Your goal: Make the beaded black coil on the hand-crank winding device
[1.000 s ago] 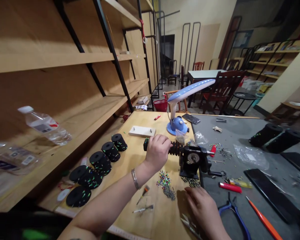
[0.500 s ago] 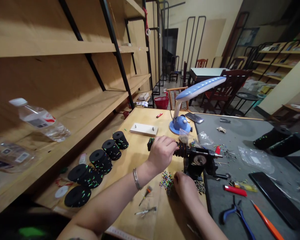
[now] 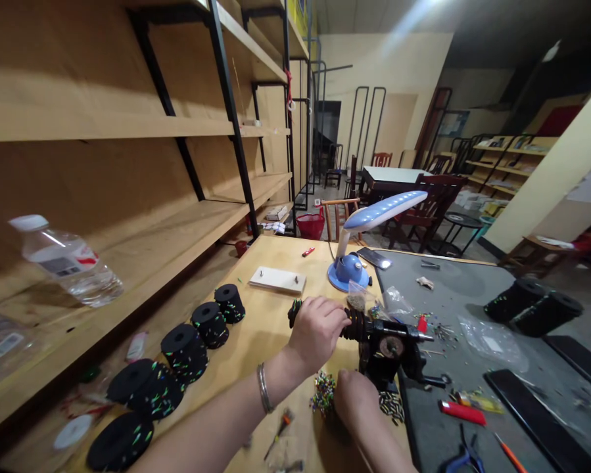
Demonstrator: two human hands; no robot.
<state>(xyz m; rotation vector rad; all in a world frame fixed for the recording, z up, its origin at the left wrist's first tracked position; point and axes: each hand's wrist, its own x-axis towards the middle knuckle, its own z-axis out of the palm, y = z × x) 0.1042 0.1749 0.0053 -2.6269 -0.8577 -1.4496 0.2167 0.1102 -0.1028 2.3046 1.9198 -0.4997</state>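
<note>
My left hand (image 3: 319, 332), with metal bangles at the wrist, is wrapped round a black roll (image 3: 355, 325). The roll sits on the shaft of a small black hand-cranked machine (image 3: 386, 348); its far left end, with green bits, shows past my knuckles. Below it, my right hand (image 3: 357, 399) is curled closed on the wooden tabletop. It is right beside a heap of small multicoloured beads (image 3: 322, 394), and its fingertips are hidden from me. A pile of small dark and pale tube-like pieces (image 3: 391, 407) lies under the machine, to the right of that hand.
Several black spools with coloured specks (image 3: 184, 351) stand along the left edge. A blue desk lamp (image 3: 348, 269) and a white board with two pegs (image 3: 278, 280) are behind. On the grey mat lie a red lighter (image 3: 461, 412), blue pliers (image 3: 465, 453) and plastic bags (image 3: 492, 341).
The head camera has tilted up, so the table sits lower in view. My left hand keeps hold of the black roll; my right hand stays by the beads, its fingers still curled.
</note>
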